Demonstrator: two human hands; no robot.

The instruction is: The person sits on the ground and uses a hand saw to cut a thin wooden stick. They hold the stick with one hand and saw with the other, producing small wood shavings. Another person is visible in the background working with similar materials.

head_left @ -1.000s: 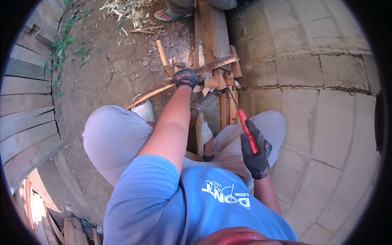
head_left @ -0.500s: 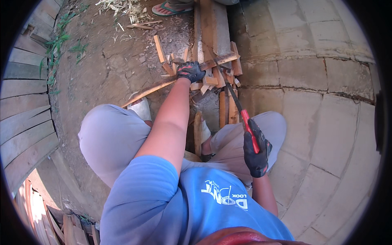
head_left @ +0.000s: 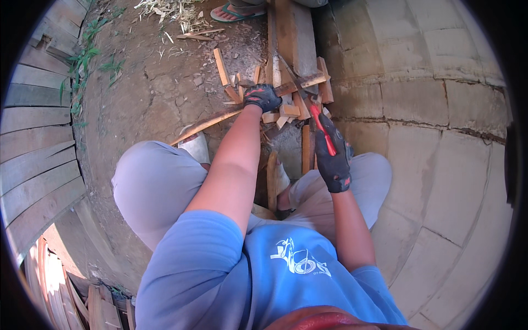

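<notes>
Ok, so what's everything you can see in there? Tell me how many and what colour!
Long stick: one, brown, centre
Long-bladed tool: one, red handle, dark blade, across the stick
Wood blocks: many, orange-tan, around the stick
Beams: at least two, brown and grey, top centre
Shavings: one heap, pale, top left
Other person's sandal: one, green strap, top
Plants: several, green, upper left
Boards: many, grey, left edge
Paving: many slabs, grey-tan, right
Shirt: one, blue, bottom
Trousers: one pair, grey, middle
Left grip: one, black glove, holding stick
Right grip: one, black glove, holding tool
</notes>
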